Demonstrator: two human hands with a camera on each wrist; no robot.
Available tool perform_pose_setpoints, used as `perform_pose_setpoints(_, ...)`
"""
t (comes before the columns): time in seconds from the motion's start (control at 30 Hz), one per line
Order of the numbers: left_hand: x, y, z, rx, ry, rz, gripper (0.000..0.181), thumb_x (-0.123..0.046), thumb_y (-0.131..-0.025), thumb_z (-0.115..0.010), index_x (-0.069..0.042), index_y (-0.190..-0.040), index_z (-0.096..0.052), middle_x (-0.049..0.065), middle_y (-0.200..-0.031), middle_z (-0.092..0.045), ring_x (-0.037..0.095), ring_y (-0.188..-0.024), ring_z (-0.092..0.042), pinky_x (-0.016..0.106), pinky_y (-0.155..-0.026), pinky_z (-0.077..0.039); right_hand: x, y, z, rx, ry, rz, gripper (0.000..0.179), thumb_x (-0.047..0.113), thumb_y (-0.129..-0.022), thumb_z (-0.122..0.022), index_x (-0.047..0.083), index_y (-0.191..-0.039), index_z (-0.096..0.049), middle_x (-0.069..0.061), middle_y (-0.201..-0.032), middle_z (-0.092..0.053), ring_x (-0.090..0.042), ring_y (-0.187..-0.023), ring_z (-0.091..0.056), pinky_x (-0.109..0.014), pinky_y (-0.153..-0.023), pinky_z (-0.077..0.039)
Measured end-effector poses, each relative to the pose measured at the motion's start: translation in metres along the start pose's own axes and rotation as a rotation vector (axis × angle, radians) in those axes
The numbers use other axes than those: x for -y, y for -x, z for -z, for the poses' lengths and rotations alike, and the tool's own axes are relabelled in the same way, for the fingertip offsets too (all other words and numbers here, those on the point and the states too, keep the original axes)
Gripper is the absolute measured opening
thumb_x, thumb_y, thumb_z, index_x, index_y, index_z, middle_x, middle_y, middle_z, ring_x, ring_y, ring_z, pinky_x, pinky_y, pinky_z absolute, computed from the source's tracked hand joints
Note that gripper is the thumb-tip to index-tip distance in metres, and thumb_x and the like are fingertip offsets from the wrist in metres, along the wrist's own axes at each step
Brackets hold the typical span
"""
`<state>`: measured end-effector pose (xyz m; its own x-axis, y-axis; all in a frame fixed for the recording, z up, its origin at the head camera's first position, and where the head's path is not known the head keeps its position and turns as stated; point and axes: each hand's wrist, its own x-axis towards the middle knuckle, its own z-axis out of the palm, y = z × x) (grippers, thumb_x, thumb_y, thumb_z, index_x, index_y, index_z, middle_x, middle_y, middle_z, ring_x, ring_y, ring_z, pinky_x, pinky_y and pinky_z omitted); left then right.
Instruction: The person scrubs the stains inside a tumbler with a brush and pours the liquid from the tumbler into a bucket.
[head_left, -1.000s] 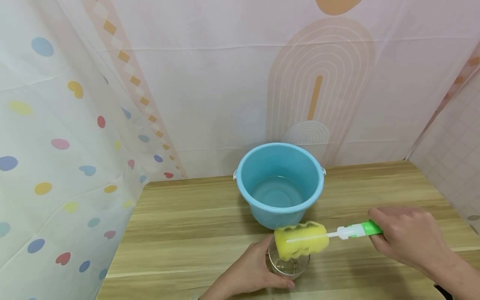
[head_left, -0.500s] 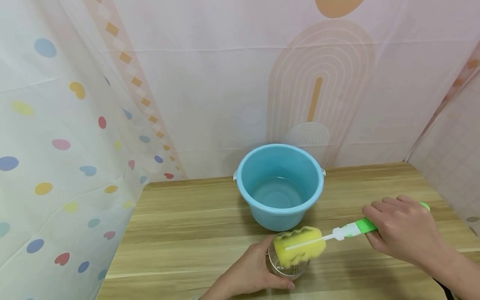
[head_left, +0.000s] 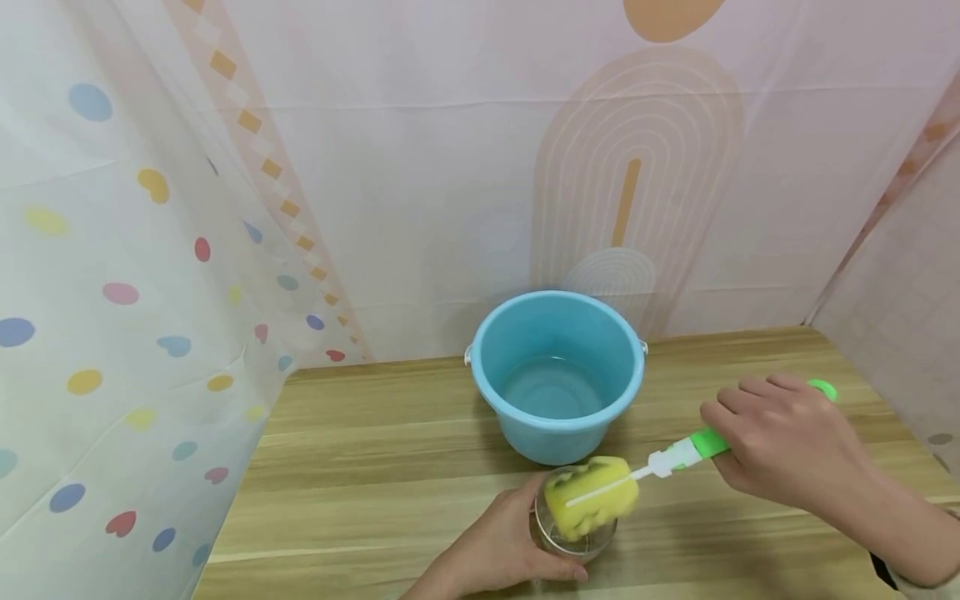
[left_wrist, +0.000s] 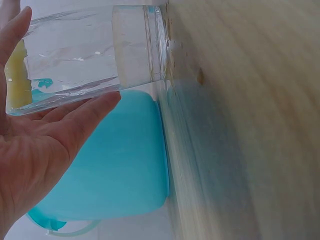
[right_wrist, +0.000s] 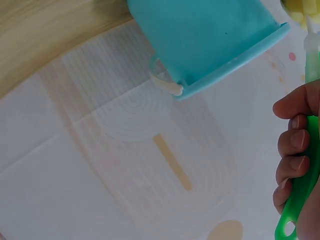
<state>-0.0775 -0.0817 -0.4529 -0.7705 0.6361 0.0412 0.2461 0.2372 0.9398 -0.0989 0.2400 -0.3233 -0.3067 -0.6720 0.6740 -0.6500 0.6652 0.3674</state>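
Note:
A clear drinking glass (head_left: 576, 542) stands upright on the wooden table, and my left hand (head_left: 504, 540) grips it around its side. In the left wrist view, water drops show on the wall of the glass (left_wrist: 75, 55), with its base at the tabletop. My right hand (head_left: 787, 442) grips the green handle of a sponge bottle brush (head_left: 678, 457). The yellow sponge head (head_left: 596, 498) tilts down over the mouth of the glass, its lower end at the rim. Fingers (right_wrist: 292, 142) curl round the green handle (right_wrist: 306, 187) in the right wrist view.
A light blue bucket (head_left: 555, 442) holding some water stands just behind the glass, its white handle mount (head_left: 643, 347) on the right. Patterned curtains (head_left: 420, 208) hang behind and on the left of the wooden table (head_left: 360, 483).
My right hand has moved left and up, tipping the brush more steeply so its sponge head lies lower over the glass mouth. My left hand stays around the glass.

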Motion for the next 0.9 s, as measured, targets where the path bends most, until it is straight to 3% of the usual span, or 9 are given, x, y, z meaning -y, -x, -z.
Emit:
perform_pose_setpoints(0.4,-0.001,0.001,0.0,-0.01,-0.016,0.019,0.091,-0.033,-0.077,-0.097,-0.036,-0.151,-0.044,-0.015,-0.139,-0.06,0.007,-0.126,-0.058,0.032,-0.111,-0.045,0.0,-0.029,0.003,-0.021,0.023,0.114,0.016,0.0,-0.071,-0.028,0.013,-0.064,-0.032,0.005,-0.061,-0.016,-0.01,-0.057,-0.013,-0.023,-0.052,-0.015)
perform_pose_setpoints(0.57,-0.001,0.001,0.0,-0.017,-0.021,0.065,0.088,-0.035,-0.076,-0.097,-0.031,-0.149,-0.048,-0.015,-0.137,-0.06,0.006,-0.123,-0.058,0.03,-0.109,-0.045,0.003,-0.038,0.003,-0.026,0.038,0.198,0.018,-0.006,-0.071,-0.032,0.011,-0.064,-0.029,0.002,-0.063,-0.014,-0.012,-0.059,-0.011,-0.023,-0.056,-0.013)
perform_pose_setpoints(0.7,-0.001,0.001,0.001,-0.018,-0.015,0.099,0.087,-0.036,-0.075,-0.097,-0.029,-0.148,-0.049,-0.015,-0.136,-0.06,0.006,-0.122,-0.057,0.03,-0.109,-0.044,0.005,-0.044,0.001,-0.019,0.058,0.251,0.024,-0.009,-0.076,-0.035,0.011,-0.064,-0.027,0.001,-0.064,-0.014,-0.012,-0.059,-0.012,-0.024,-0.056,-0.012)
perform_pose_setpoints(0.9,0.0,0.0,0.001,-0.013,-0.011,0.092,0.089,-0.036,-0.076,-0.097,-0.03,-0.149,-0.048,-0.016,-0.138,-0.059,0.006,-0.125,-0.057,0.03,-0.111,-0.043,0.007,-0.051,-0.001,0.028,0.15,0.314,0.029,-0.01,-0.084,-0.034,0.01,-0.065,-0.026,-0.001,-0.061,-0.017,-0.013,-0.056,-0.017,-0.024,-0.055,-0.016)
